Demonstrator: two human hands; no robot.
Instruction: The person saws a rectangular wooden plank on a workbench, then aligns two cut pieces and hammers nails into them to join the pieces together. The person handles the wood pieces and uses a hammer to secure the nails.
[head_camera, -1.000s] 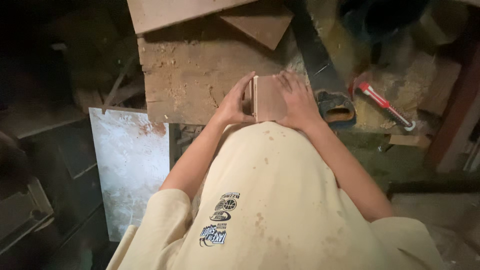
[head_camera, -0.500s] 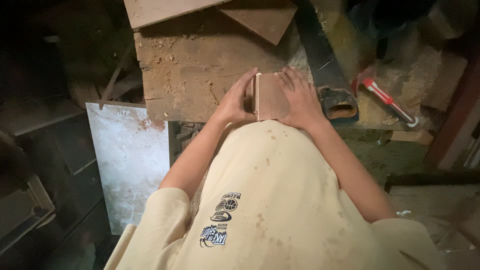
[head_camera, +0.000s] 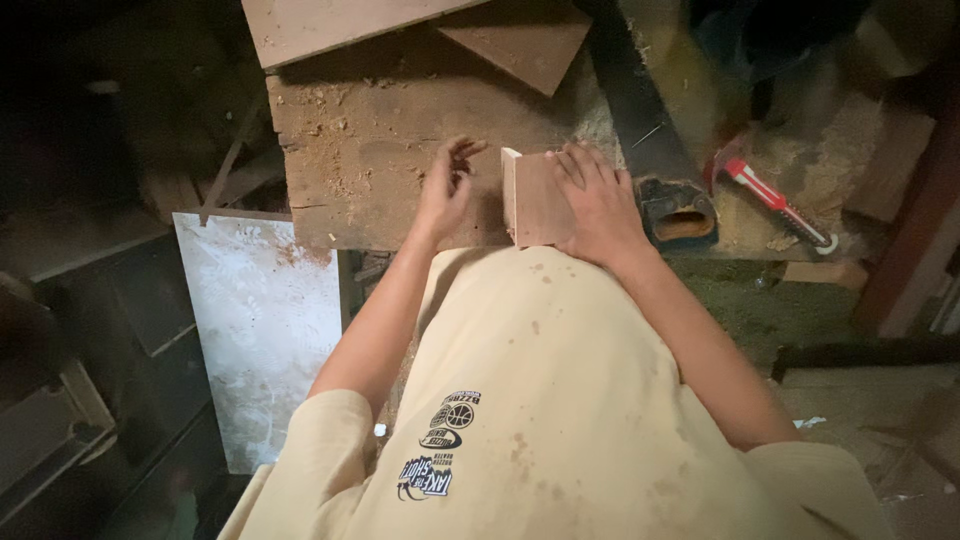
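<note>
Wooden block (head_camera: 535, 198) | under right hand (head_camera: 600, 205) | left hand (head_camera: 445, 190) just beside, apart

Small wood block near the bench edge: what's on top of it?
The right hand lies flat on the small wood block, covering its right part. The left hand is open, off it.

From my screen, the light falls from above onto the middle of the workbench (head_camera: 380, 170), so its sawdust top and the wooden block (head_camera: 538, 200) look warm and clear. My left hand (head_camera: 445, 190) is a little blurred at the fingers, while my right hand (head_camera: 600, 205) is sharp. The whole left side of the view is almost black, and I can hardly read any detail there. The pale sheet (head_camera: 265, 320) below the near-left corner of the workbench reflects softly, without glare. The far-right corner is dim and soft. Edges bend slightly, like a wide lens.
</note>
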